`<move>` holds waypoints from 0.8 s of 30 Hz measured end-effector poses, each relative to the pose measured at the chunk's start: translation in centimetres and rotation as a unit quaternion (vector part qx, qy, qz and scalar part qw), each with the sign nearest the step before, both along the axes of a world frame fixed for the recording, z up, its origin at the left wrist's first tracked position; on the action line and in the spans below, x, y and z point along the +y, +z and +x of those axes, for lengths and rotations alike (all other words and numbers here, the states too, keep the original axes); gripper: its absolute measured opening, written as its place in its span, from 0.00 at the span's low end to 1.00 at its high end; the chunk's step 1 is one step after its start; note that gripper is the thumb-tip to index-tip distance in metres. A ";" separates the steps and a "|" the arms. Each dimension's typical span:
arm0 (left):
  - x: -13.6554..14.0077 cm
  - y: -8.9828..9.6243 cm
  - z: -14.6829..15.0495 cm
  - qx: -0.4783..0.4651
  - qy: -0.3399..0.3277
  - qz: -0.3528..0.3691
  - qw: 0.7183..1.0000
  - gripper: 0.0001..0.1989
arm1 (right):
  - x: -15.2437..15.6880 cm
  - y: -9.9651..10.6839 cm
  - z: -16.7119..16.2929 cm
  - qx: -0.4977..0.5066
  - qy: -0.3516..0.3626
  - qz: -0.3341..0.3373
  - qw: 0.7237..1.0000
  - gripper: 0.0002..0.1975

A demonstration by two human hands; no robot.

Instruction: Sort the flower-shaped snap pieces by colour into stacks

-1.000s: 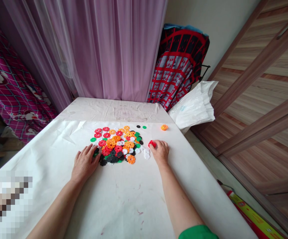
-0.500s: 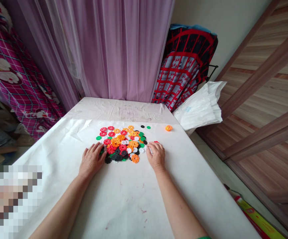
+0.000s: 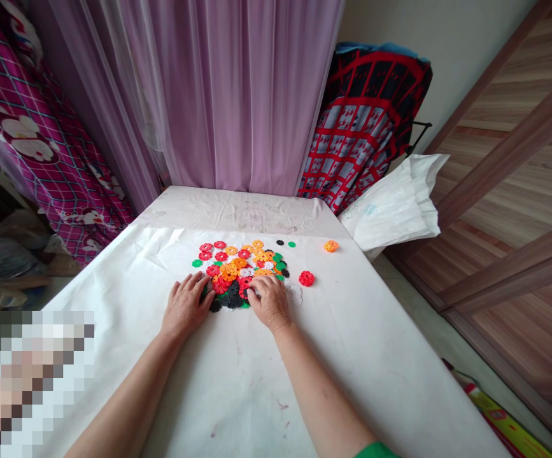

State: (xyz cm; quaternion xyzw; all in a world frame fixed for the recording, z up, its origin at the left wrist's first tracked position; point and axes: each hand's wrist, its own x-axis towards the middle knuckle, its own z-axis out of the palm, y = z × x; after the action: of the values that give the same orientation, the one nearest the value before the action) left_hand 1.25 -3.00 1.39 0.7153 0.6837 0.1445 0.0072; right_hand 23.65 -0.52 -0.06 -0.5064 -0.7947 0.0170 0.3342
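Observation:
A heap of plastic snowflake discs (image 3: 228, 272) in red, orange, green, black and white lies on the white-covered table (image 3: 251, 381). My left hand (image 3: 187, 303) rests palm down at the heap's left edge, fingers stretched out, fingertips beside dark discs. Over the front right of the heap is my right hand (image 3: 270, 300), its fingers loosely bent and thumb apart, touching discs; what lies under the fingers is hidden. Just right of it are white discs (image 3: 295, 292), faint against the cloth, and a small red disc pile (image 3: 306, 278).
An orange disc pile (image 3: 331, 246) sits near the table's right edge. One black disc (image 3: 280, 242) and one green disc (image 3: 291, 244) lie behind the heap. A white bag (image 3: 395, 207) stands at the far right corner; purple curtains (image 3: 242, 95) hang behind.
My right hand has moved left, from the heap's right side onto its front part. The red pile and white discs now show where it was. My left hand stays at the heap's left edge.

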 end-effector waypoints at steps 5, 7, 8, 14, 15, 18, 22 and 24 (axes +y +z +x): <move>0.0 0.0 -0.2 -0.009 -0.015 0.007 1.000 0.24 | -0.5 -0.9 2.5 0.050 -0.053 0.043 0.996 0.09; 0.0 -0.1 -0.3 -0.016 -0.017 0.014 1.000 0.24 | -1.1 -1.1 3.8 0.074 -0.089 0.054 0.992 0.09; 0.0 -0.1 -0.3 -0.020 -0.018 0.016 1.000 0.24 | -1.5 -1.2 4.4 0.079 -0.099 0.052 0.991 0.08; 0.0 0.0 -0.3 -0.020 -0.017 0.011 1.000 0.24 | -3.6 -0.7 4.8 0.025 -0.077 0.000 0.997 0.08; -0.1 0.0 -0.2 -0.019 -0.017 0.009 1.000 0.24 | -3.8 -0.6 4.5 0.012 -0.077 -0.006 0.997 0.09; -0.1 0.1 -0.2 -0.016 -0.016 0.009 1.000 0.24 | -3.9 -0.6 3.9 0.000 -0.083 -0.013 0.996 0.10; -0.1 0.0 -0.4 -0.015 -0.018 0.006 1.000 0.24 | -3.3 -1.3 5.3 0.055 -0.123 0.028 0.990 0.11; -0.1 -0.1 -0.4 -0.015 -0.021 0.009 1.000 0.24 | -3.0 -1.7 6.9 0.082 -0.182 0.054 0.978 0.10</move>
State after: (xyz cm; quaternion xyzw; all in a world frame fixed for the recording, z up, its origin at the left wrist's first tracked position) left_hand 0.83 -3.06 1.32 0.7272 0.6671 0.1611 0.0135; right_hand 30.54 -3.50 -1.78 -0.6205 -0.6592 -0.0456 0.4222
